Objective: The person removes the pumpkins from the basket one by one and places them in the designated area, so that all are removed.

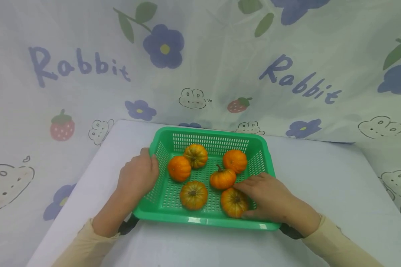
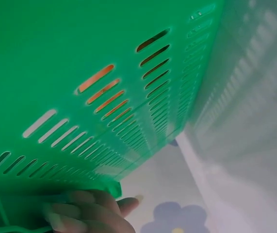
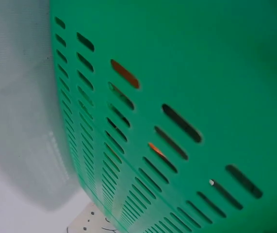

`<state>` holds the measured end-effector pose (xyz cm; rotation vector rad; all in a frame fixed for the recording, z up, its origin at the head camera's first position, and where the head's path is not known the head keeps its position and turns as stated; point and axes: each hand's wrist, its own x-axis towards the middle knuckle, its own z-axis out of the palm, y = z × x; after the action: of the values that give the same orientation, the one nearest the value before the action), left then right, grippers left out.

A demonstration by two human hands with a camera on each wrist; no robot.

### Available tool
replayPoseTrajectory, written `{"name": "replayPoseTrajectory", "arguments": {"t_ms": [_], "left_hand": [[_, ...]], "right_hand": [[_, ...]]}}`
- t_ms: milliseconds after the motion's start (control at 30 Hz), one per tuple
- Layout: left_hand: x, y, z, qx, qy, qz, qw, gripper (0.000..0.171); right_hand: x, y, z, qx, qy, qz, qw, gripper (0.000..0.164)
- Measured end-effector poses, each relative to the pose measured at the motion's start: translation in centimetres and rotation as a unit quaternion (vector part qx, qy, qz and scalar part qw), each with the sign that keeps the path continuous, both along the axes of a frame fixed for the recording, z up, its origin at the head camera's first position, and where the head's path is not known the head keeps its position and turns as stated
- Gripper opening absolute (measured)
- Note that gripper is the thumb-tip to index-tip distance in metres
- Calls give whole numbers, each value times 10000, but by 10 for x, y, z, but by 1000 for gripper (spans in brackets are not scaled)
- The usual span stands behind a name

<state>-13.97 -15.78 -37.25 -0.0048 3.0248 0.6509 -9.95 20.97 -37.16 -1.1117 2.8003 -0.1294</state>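
A green plastic basket [image 1: 204,221] with slotted walls stands on the white table, several small orange pumpkins inside it. My left hand [image 1: 137,173] grips the basket's left rim; in the left wrist view its curled fingers [image 2: 87,213] show under that rim. Reaching over the right rim, my right hand [image 1: 269,198] holds a ribbed pumpkin [image 1: 234,202] in the near right corner, thumb and forefinger at its sides. Close by, a pumpkin with a long stem [image 1: 222,179] lies tilted. The right wrist view shows only the basket's outer wall [image 3: 128,121], with the hand hidden.
Other pumpkins in the basket are one at the back right [image 1: 235,161], two touching at the left, including an orange one [image 1: 179,168], and a greenish one [image 1: 194,195] near the front. Behind the table hangs a printed curtain [image 1: 214,66].
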Motion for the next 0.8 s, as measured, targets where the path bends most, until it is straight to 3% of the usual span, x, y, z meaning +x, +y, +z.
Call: {"name": "replayPoseTrajectory", "arguments": {"t_ms": [333, 800], "left_hand": [[0, 1, 1, -143, -111, 33, 9998, 44], [-1, -1, 1, 136, -266, 117, 9995, 41]], "right_hand": [[1, -1, 1, 134, -12, -34, 9999, 72], [0, -3, 0, 170, -5, 24, 9999, 72]]}}
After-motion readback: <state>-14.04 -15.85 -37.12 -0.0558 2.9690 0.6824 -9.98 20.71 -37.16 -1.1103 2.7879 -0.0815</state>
